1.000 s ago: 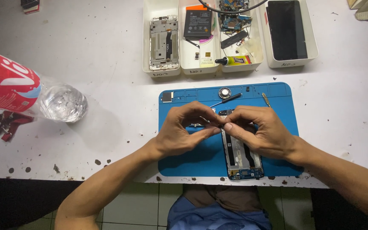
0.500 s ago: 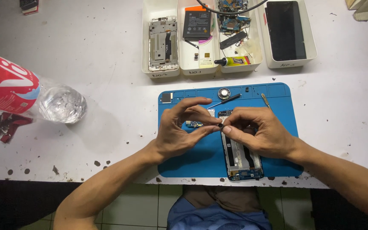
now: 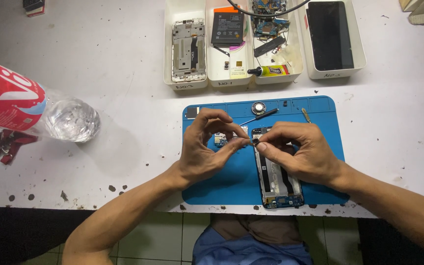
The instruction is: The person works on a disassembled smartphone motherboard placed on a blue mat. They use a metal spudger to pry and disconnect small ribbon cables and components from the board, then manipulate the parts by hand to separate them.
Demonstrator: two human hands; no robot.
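Observation:
Both hands meet over a blue work mat (image 3: 320, 115) on a white table. My left hand (image 3: 207, 149) and my right hand (image 3: 295, 149) pinch one tiny dark part (image 3: 254, 142) between their fingertips. Under the right hand lies an opened phone frame (image 3: 277, 184), long side toward me. A small blue circuit piece (image 3: 220, 140) rests on the mat behind my left fingers. On the mat's far edge lie a round metal disc (image 3: 258, 108), a thin black screwdriver (image 3: 260, 116) and a small metal tool (image 3: 306, 115).
Three white trays stand behind the mat: one (image 3: 169, 59) with a phone frame, one (image 3: 298, 59) with a battery, circuit boards and a glue tube, one (image 3: 361, 59) with a black screen. A clear plastic bottle (image 3: 30, 108) with a red label lies at left beside red pliers (image 3: 1, 147).
The hands have shifted slightly and brought their fingertips closer together on the tiny part; the left fingers have curled in. Nothing else on the table has moved.

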